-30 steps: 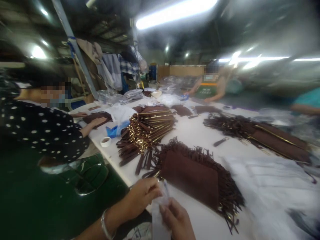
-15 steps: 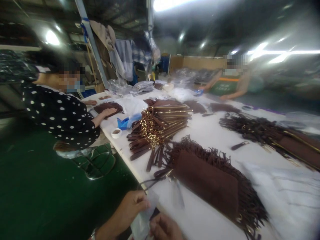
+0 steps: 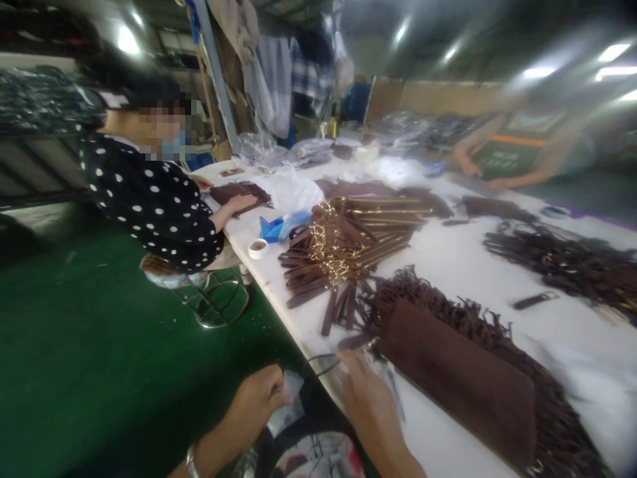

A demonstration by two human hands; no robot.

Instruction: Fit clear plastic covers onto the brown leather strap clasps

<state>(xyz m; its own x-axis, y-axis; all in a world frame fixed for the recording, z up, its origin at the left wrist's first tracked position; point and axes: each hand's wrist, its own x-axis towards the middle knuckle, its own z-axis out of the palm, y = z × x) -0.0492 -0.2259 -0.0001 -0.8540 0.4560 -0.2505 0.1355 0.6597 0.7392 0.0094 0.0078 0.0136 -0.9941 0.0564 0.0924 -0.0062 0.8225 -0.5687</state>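
Observation:
My left hand (image 3: 259,398) is closed on a small clear plastic bag (image 3: 291,405) just off the near edge of the white table (image 3: 448,265). My right hand (image 3: 365,398) lies on the table edge, fingers stretched toward a thin dark strap (image 3: 323,360) and the corner of a brown fringed suede bag (image 3: 462,372). The right fingertips are blurred and nothing shows in that hand.
A heap of brown straps with gold clasps (image 3: 348,245) lies mid-table, a tape roll (image 3: 257,249) and blue item (image 3: 279,227) beside it. A seated person in a polka-dot top (image 3: 154,199) works at the left. Another person (image 3: 517,149) works at the far side. Green floor (image 3: 99,345) lies left.
The camera view has swung left and down. My right hand has left the plastic bag and reached forward onto the table toward the fringed bag. My left hand still holds the plastic.

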